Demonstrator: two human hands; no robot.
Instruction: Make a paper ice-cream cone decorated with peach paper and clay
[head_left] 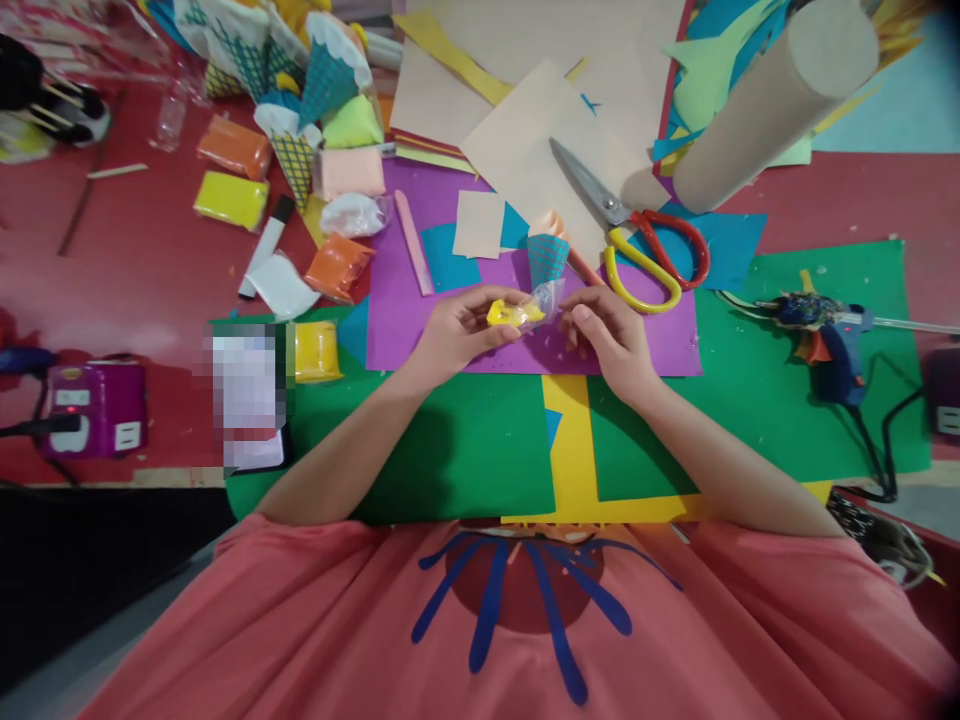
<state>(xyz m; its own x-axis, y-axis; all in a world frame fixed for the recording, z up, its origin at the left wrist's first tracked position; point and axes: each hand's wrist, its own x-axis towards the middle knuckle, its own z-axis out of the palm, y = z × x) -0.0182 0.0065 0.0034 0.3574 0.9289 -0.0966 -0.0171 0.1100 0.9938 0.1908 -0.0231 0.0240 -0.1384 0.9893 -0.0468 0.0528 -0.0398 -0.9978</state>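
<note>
A person's left hand (461, 328) pinches a clear plastic packet (517, 312) between thumb and fingers, a yellow lump bunched inside it, above a purple sheet (405, 330). The right hand (615, 335), fingers loosely curled, is just beside the packet's crumpled clear end; whether it grips the plastic cannot be told. Just beyond stands a small blue patterned cone (547, 258) with a peach-coloured top. To the left on the red surface (150, 270), sealed clear packets hold orange (234, 146), yellow (231, 200), pale pink (351, 172) and white (352, 215) contents, near larger white-topped cones (330, 75).
</note>
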